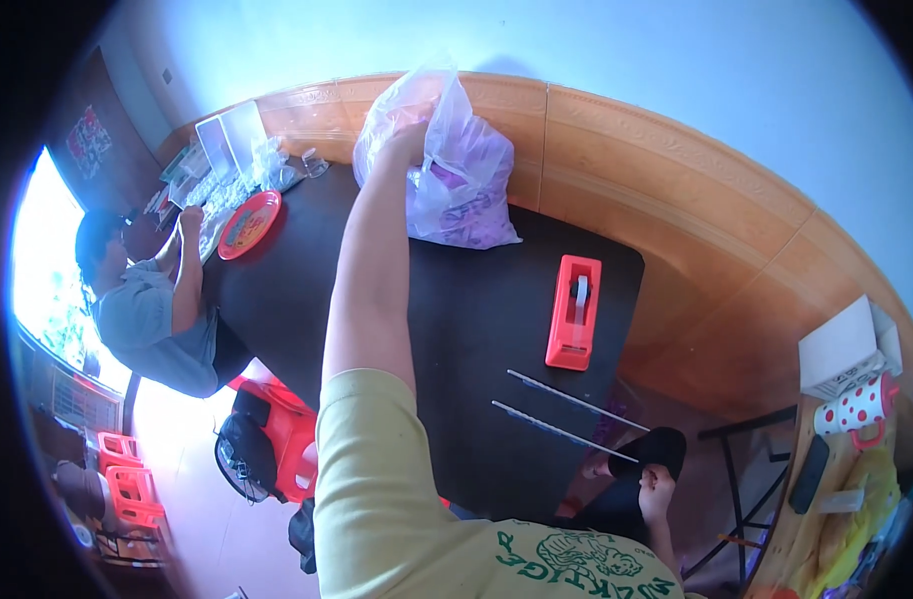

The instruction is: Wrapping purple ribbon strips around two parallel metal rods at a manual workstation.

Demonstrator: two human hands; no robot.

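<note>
My left arm stretches across the dark table [287, 290], and my left hand [409, 143] is inside the mouth of a translucent white plastic bag [466, 205]. The bag bulges with purple and pink contents that I cannot make out, and its film hides my fingers. At the lower right, my right hand [657, 487] is curled closed beside my dark-clad knee; whatever it holds, if anything, is hidden. Two thin whitish sticks [566, 431] lie nearly parallel at the table's right edge, their ends jutting past it toward that hand. Beyond them stands a red tape dispenser [575, 314] with a roll of tape.
Another person [162, 319] sits at the table's left end, hands near a pile of small whitish pieces [222, 195]. A red round tray [249, 225] lies close by. A red chair [295, 439] holds a black bag. At right, a wooden surface bears a polka-dot cup [854, 409] and white box [841, 349].
</note>
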